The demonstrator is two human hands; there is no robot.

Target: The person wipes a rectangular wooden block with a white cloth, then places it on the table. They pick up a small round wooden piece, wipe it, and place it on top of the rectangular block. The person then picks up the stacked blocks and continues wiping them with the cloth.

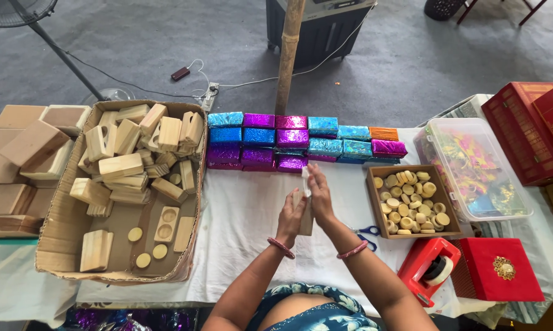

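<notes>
The person stands at a counter [252,227] covered with a white cloth and holds a small wooden block [305,220] upright between both palms, just above the cloth. The left hand [290,214] presses against the block's left face, its fingers closed flat on the wood; the right hand [319,196] covers the other face, its fingers stretched upward and pinching a thin white strip [305,179] that sticks up above the block, probably tape or paper being smoothed onto it. Held this way, the block is braced from both sides so the strip can be pulled tight.

Supplies lie within arm's reach. To the left sits a cardboard box [56,245] full of bare wooden blocks and a few round discs. Along the far edge of the counter, wrapped blocks [295,141] in shiny blue, purple and orange foil lie in neat rows, touching one another. To the right, a small brown tray [374,208] holds many wooden discs, and blue-handled scissors [368,233] lie just beside it. A red tape dispenser [430,270] stands near the right elbow, next to a red gift box [500,270], with a clear plastic tub [466,129] of colourful foil behind.
</notes>
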